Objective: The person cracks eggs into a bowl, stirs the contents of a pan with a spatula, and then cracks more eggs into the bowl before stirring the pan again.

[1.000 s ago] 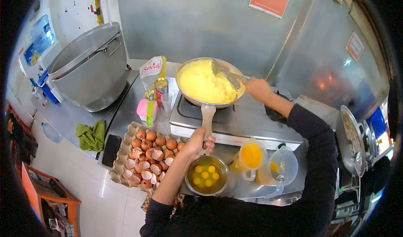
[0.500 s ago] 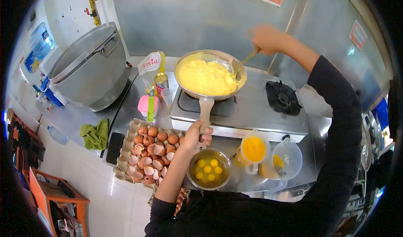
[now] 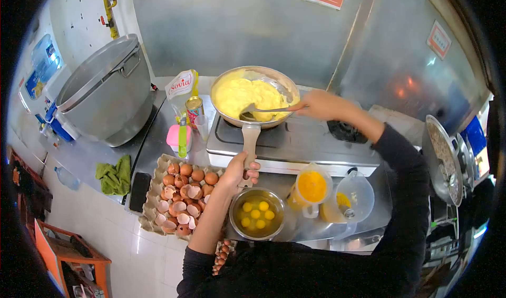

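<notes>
Spill risks around the pan

At left on the counter (image 3: 153, 150), watch the egg tray (image 3: 151, 199) of broken shells (image 3: 182, 207); easily nudged by the left forearm (image 3: 211, 219) just beside, perhaps scattering fragments. Next, find the left hand (image 3: 240, 171) wrapped around the pan handle (image 3: 250, 140); with grip loosened, could let the pan (image 3: 287, 84) twist over the stove (image 3: 300, 137). If scraped hard, might lose yellow mixture (image 3: 247, 95) over the rim. Below, guard the steel bowl (image 3: 257, 239), exposed to drips. Then note the jug (image 3: 295, 199), liable to tip if elbowed. Above it, slightly right, see the right hand (image 3: 327, 107), apart from the left, closed around the utensil (image 3: 274, 109) reaching into the pan.
</notes>
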Motion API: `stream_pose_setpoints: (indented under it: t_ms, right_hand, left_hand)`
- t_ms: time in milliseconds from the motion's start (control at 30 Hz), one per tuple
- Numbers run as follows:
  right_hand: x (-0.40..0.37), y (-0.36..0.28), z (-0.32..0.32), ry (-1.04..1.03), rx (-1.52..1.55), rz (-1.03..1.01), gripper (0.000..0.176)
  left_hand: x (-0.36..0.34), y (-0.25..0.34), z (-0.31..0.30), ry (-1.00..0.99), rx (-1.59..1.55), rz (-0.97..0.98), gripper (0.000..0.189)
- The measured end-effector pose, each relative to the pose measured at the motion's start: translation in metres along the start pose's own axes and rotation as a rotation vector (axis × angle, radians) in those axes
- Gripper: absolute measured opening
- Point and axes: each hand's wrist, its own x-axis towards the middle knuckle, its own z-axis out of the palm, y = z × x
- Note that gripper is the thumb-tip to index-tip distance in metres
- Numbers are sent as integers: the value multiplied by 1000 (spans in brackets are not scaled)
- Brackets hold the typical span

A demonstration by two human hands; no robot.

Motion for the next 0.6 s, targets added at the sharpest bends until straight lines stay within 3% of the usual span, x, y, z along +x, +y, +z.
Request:
stream_pose_setpoints:
  t_ms: [133, 200, 267, 333, 400, 467, 600]
  right_hand:
    - [47, -42, 47, 176, -255, 87, 22]
    - [73, -44, 36, 141, -349, 219, 20]
    - [69, -39, -12, 79, -173, 318, 20]
    - [95, 6, -28, 26, -318, 239, 18]
    - [73, 8, -61, -125, -412, 298, 19]
    - [41, 9, -78, -77, -345, 241, 19]
    - [-16, -31, -87, -172, -260, 214, 20]
  left_hand:
    - [-1, -2, 2, 17, -26, 5, 20]
    - [1, -3, 0, -1, -43, 21, 21]
    - [1, -2, -1, -1, -49, 31, 22]
    - [1, -3, -1, 9, -50, 33, 22]
    - [2, -3, -4, -5, -46, 23, 22]
    - [3, -3, -3, -11, -59, 20, 21]
    - [0, -2, 1, 8, -71, 15, 21]
